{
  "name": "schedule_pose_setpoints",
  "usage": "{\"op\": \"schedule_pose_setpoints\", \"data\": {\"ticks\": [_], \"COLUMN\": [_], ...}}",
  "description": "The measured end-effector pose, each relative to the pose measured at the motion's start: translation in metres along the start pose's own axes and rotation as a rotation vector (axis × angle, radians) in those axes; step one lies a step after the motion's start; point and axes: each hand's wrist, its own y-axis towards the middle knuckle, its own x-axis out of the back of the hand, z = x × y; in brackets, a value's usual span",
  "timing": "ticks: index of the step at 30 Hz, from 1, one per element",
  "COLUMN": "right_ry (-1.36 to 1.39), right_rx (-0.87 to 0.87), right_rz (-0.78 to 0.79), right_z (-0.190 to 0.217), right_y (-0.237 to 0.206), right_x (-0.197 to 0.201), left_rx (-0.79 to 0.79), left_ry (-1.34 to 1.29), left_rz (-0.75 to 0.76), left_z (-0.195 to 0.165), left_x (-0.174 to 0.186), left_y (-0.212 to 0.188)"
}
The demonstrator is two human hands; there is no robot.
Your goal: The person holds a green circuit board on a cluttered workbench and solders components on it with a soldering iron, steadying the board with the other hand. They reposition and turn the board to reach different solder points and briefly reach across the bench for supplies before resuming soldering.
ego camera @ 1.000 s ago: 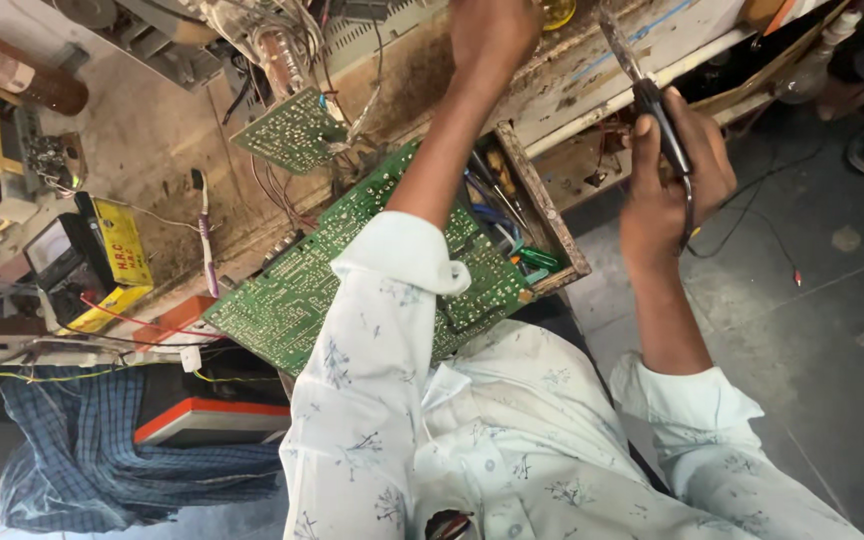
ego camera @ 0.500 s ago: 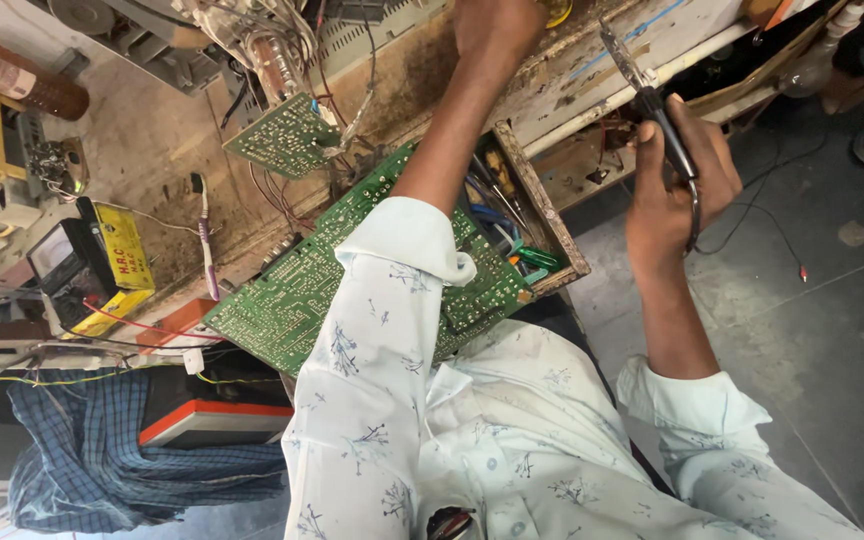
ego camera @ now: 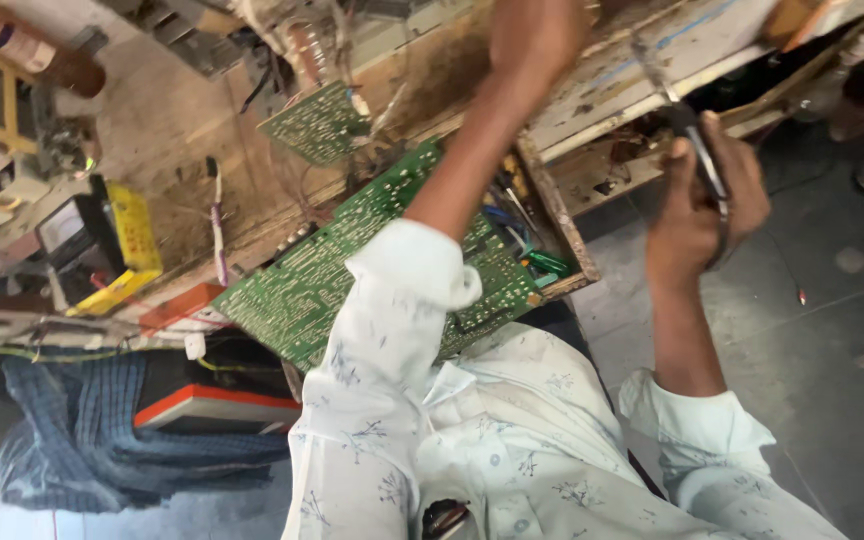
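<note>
The big board (ego camera: 352, 270) lies mid-picture on the bench (ego camera: 172, 130), partly under a sleeved forearm (ego camera: 402, 330). At its 12 o'clock, just beside it, sits the small board (ego camera: 317, 122), with wires above that. At the big board's 3 o'clock, touching its edge, is an open drawer (ego camera: 557, 225) with small tools in it. At 9 o'clock stands the meter (ego camera: 92, 245); a bottle (ego camera: 27, 50) lies at 10 o'clock, well apart, by the frame's corner. At 7 o'clock, below the bench edge, a flat case (ego camera: 217, 408) rests on cloth (ego camera: 82, 440). The left hand (ego camera: 537, 35) is at 1 o'clock over the bench; the right hand (ego camera: 702, 205) — gripping a tool (ego camera: 687, 125) — is at 3 o'clock, past the drawer, over the floor (ego camera: 832, 330).
</note>
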Motion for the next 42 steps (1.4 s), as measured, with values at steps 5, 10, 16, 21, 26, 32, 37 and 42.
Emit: {"op": "schedule_pose_setpoints", "data": {"ticks": [5, 10, 16, 21, 26, 32, 37, 42], "right_ry": [0.193, 0.244, 0.212, 0.211, 0.190, 0.208, 0.169, 0.195], "right_rx": [-0.002, 0.065, 0.118, 0.108, 0.117, 0.151, 0.090, 0.103], "right_rz": [0.043, 0.132, 0.307, 0.410, 0.455, 0.446, 0.457, 0.455], "right_z": [0.012, 0.034, 0.076, 0.099, 0.108, 0.107, 0.107, 0.108], "right_y": [-0.010, -0.032, -0.062, -0.066, -0.064, -0.064, -0.066, -0.065], "right_x": [0.003, 0.002, -0.004, -0.015, -0.019, -0.024, -0.025, -0.027], "left_rx": [-0.160, 0.099, 0.244, 0.230, 0.219, 0.214, 0.207, 0.201], "left_ry": [-0.262, -0.486, -0.297, -0.354, -0.371, -0.372, -0.368, -0.348], "left_rz": [-0.337, -0.226, -0.322, -0.350, -0.360, -0.358, -0.355, -0.362], "left_z": [-0.039, -0.019, 0.011, 0.026, 0.031, 0.030, 0.032, 0.031], "left_x": [0.093, 0.183, 0.211, 0.203, 0.205, 0.204, 0.203, 0.203], "left_y": [-0.112, -0.199, -0.224, -0.227, -0.226, -0.224, -0.225, -0.225]}}
